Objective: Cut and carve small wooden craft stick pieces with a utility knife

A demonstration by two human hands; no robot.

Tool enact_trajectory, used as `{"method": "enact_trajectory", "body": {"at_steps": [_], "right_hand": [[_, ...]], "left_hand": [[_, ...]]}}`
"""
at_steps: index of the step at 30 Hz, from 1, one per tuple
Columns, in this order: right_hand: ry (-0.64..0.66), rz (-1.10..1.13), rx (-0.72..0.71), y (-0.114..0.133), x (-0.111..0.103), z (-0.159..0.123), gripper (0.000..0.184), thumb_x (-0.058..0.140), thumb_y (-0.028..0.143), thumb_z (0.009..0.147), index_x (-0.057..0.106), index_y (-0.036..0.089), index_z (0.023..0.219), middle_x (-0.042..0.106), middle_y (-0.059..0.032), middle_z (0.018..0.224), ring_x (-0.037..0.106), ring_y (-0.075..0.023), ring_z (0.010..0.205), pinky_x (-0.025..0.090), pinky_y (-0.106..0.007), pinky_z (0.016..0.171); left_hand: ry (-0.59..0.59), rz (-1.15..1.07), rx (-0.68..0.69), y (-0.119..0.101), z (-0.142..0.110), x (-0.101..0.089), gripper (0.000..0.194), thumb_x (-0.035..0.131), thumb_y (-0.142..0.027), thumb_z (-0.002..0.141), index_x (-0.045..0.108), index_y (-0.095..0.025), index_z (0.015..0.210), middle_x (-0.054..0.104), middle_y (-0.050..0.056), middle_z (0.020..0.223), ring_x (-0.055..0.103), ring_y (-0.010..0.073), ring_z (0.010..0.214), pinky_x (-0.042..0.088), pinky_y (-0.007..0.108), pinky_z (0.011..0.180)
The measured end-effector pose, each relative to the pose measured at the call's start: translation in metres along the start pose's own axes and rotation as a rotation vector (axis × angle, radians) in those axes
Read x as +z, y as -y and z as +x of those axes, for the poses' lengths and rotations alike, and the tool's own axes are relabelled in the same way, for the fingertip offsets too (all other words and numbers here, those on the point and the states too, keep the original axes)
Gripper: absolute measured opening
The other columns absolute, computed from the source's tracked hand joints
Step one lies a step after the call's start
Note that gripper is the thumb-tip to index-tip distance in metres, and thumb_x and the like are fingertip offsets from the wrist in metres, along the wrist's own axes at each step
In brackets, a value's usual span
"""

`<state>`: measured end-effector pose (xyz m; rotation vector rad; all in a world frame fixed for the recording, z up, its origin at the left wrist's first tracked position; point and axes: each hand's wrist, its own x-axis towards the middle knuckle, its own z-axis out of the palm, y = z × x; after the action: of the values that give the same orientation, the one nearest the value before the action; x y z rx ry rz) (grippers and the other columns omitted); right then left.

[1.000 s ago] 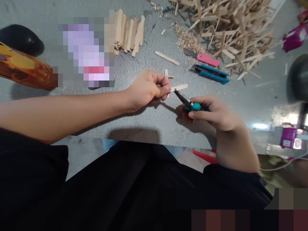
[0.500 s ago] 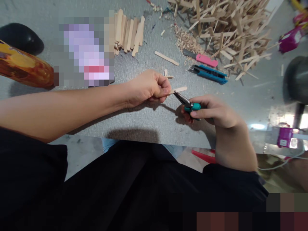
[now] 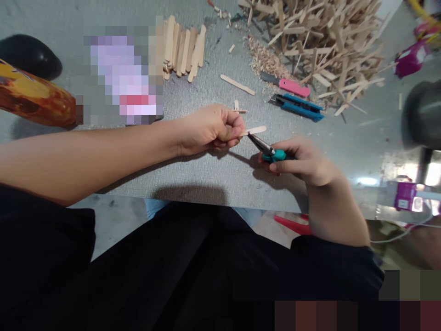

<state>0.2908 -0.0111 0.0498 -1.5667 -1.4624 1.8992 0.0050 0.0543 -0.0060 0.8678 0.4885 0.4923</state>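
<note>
My left hand [image 3: 225, 128] pinches one end of a pale wooden craft stick [image 3: 257, 130] above the grey table. The stick's free end points right. In my right hand [image 3: 298, 161] are long-nose pliers [image 3: 270, 151] with teal handles, fingers wrapped round the grips. Their metal tips meet the stick just beside my left fingertips; whether the jaws are clamped on it I cannot tell. Behind my left hand lie small stick pieces [image 3: 237, 108]. A single notched craft stick [image 3: 237, 84] rests a little further back.
A blue utility knife [image 3: 299, 107] and a pink-handled cutter [image 3: 294, 87] lie beyond the pliers, beside wood shavings [image 3: 265, 57]. A large heap of cut sticks [image 3: 320, 41] fills the back right. Stacked craft sticks [image 3: 184, 48], a bottle [image 3: 36, 94] and a black rounded object [image 3: 29, 56] are at left.
The pliers and my right hand have shifted very slightly, and the stick's free end sits a touch lower. Both hands keep their holds. The whole view has drifted a little.
</note>
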Motion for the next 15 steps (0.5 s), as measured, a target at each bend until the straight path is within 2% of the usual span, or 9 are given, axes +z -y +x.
{"method": "enact_trajectory", "body": {"at_steps": [5,10,15], "right_hand": [[-0.002,-0.031,-0.048,0.000,0.001,0.003,0.031,0.104,0.045,0.083,0.087,0.020,0.087,0.066,-0.0025,0.069,0.056,-0.0149,0.054,0.044,-0.029,0.046],[-0.008,-0.048,-0.071,-0.001,0.001,0.007,0.018,0.099,0.030,0.078,0.091,0.020,0.091,0.071,-0.0030,0.069,0.060,-0.0151,0.056,0.045,-0.028,0.052],[-0.053,0.025,-0.094,-0.004,0.003,0.009,0.017,0.096,0.025,0.076,0.092,0.021,0.092,0.076,-0.0038,0.073,0.063,-0.0163,0.060,0.049,-0.030,0.056]], "left_hand": [[-0.044,-0.053,-0.044,0.002,0.000,0.004,0.034,0.088,-0.019,0.091,0.063,-0.020,0.068,0.059,0.002,0.061,0.037,0.0074,0.042,0.024,0.025,0.045],[-0.034,-0.074,-0.017,0.004,-0.002,0.009,0.034,0.088,-0.012,0.087,0.060,-0.021,0.069,0.055,0.000,0.062,0.040,0.0076,0.044,0.028,0.025,0.046],[-0.001,-0.182,-0.018,0.007,-0.002,0.014,0.032,0.086,-0.016,0.093,0.059,-0.021,0.076,0.057,-0.001,0.066,0.040,0.0069,0.047,0.029,0.024,0.048]]}}
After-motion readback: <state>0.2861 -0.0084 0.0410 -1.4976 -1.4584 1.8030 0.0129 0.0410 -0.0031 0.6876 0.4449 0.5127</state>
